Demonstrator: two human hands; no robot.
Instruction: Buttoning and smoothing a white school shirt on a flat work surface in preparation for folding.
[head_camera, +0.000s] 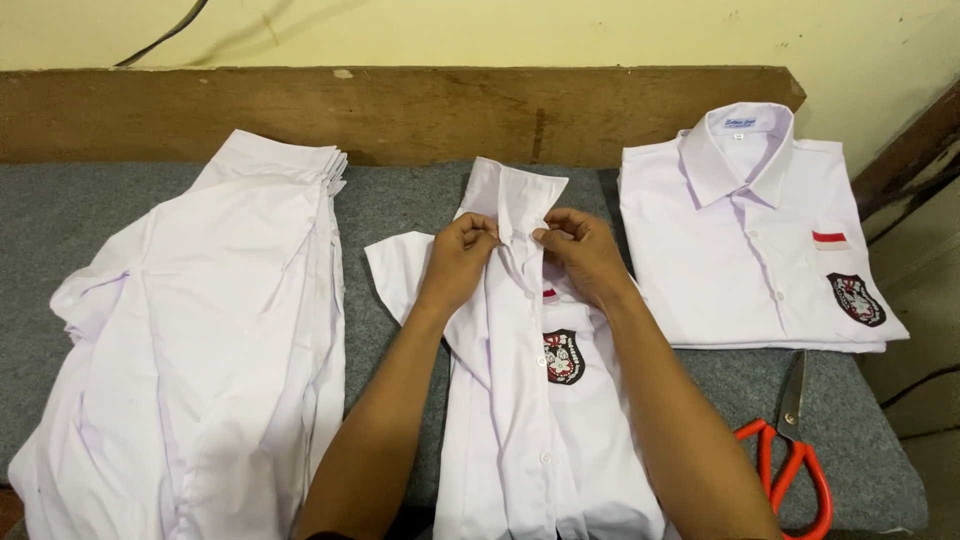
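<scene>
A white short-sleeved shirt (520, 420) with a dark round badge on its chest lies face up in the middle of the grey cloth-covered table (400, 200). My left hand (462, 255) and my right hand (580, 248) both pinch the shirt's front placket just below the collar, fingertips nearly touching at the top button area. The collar stands open above my fingers. My forearms cover parts of the shirt's lower front.
A pile of several unfolded white shirts (200, 340) lies at the left. A neatly folded white shirt stack (755, 240) with badge and small red-white patch sits at the right. Scissors with red handles (790, 450) lie near the front right edge. A wooden board (400, 110) backs the table.
</scene>
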